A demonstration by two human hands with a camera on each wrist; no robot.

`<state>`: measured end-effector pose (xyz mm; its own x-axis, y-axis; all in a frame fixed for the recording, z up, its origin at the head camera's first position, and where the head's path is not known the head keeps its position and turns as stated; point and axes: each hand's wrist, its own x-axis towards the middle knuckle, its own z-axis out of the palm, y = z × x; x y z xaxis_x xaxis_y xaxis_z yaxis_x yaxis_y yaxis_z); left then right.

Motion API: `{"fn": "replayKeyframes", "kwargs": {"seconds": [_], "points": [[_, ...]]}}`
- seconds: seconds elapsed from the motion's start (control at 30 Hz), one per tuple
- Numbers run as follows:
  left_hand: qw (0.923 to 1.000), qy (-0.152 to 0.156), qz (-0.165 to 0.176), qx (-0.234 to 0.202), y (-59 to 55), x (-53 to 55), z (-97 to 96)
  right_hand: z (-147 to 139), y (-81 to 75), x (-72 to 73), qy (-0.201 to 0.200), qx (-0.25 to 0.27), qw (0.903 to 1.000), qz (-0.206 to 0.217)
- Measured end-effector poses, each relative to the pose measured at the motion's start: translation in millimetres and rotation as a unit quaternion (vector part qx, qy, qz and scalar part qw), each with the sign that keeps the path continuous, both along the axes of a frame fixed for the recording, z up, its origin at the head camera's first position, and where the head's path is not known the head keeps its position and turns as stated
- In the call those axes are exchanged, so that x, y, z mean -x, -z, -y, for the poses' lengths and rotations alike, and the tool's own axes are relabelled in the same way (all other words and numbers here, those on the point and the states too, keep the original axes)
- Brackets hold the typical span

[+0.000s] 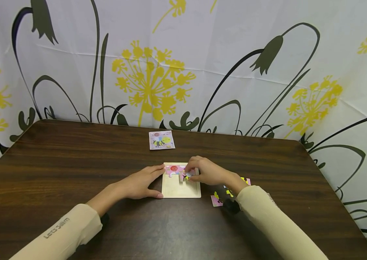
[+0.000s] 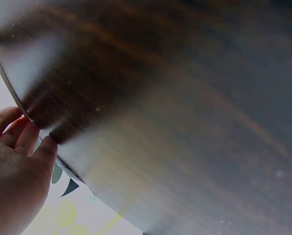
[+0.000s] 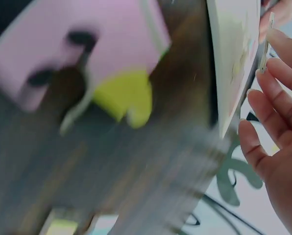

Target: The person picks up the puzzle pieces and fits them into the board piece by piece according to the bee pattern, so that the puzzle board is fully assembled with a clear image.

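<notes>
A square wooden puzzle tray (image 1: 179, 190) lies on the table, with pink puzzle pieces (image 1: 173, 169) set along its far edge. My left hand (image 1: 141, 183) touches the tray's left side, fingers near the far corner and thumb by the near one. In the left wrist view, that hand (image 2: 21, 164) shows its fingers extended. Over the tray, my right hand (image 1: 210, 172) pinches a pink puzzle piece (image 1: 184, 177) between thumb and fingers. The right wrist view shows this puzzle piece (image 3: 266, 46) edge-on at the fingertips.
Loose puzzle pieces lie right of the tray, including a pink-and-yellow one (image 1: 217, 200); others are partly hidden under my right forearm. A square bee picture (image 1: 161, 140) lies beyond the tray on the dark wooden table (image 1: 72, 155). A flower-patterned curtain (image 1: 222, 43) hangs behind.
</notes>
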<state>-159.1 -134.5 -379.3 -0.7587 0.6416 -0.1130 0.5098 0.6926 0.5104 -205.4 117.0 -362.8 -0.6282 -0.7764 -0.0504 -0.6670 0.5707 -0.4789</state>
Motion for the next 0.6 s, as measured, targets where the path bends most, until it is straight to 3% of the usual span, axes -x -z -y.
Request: {"fn": "replayKeyframes", "kwargs": {"seconds": [0.6], "points": [[1.0, 0.005, -0.007, -0.005, 1.7, -0.9, 0.2, 34.7, 9.9, -8.9, -0.033, 0.007, 0.9988, -0.036]]}}
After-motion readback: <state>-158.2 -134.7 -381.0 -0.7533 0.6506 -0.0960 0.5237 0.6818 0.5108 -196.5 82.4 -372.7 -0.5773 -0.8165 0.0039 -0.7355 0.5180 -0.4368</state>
